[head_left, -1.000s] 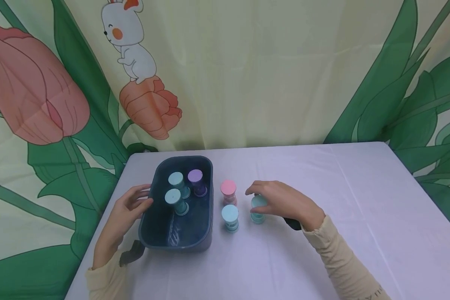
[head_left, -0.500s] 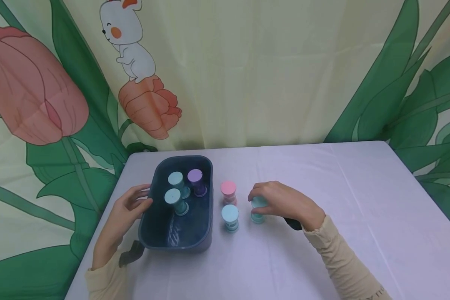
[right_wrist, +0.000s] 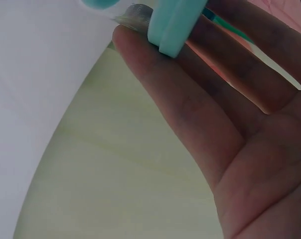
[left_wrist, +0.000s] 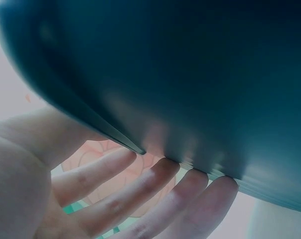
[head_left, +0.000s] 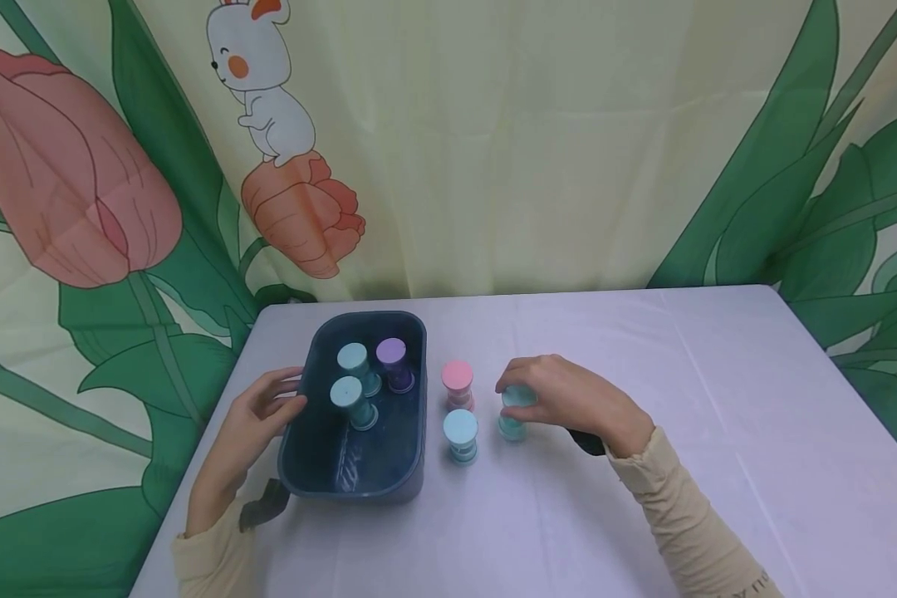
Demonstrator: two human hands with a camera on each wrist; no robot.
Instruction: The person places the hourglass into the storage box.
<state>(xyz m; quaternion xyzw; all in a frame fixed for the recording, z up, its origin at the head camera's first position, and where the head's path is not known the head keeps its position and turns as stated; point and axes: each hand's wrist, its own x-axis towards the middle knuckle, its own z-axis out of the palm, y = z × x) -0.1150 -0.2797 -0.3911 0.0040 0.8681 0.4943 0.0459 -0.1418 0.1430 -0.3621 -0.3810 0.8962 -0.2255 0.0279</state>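
My right hand [head_left: 564, 397] pinches a teal-capped sand timer [head_left: 512, 428] on the right of the group; its upper part is partly covered by the fingers. In the right wrist view its teal cap [right_wrist: 175, 25] lies against the fingers. Just left stand a light blue sand timer [head_left: 460, 432] and a pink one [head_left: 458, 379]. My left hand [head_left: 257, 419] holds the left rim of a dark blue plastic bin [head_left: 411, 465], thumb over the edge and fingertips on the outer wall. Inside stand two blue-teal timers [head_left: 347, 394] and a purple one [head_left: 392, 353].
A white cloth covers the table [head_left: 643, 515], whose far edge meets a curtain [head_left: 493, 166] printed with a rabbit, a carrot and tulips. The bin stands on the table's left part. Dark straps show at both wrists.
My right fingers have closed around the teal timer, and its base now sits slightly higher, apparently just lifted. The left hand and the bin stay put.
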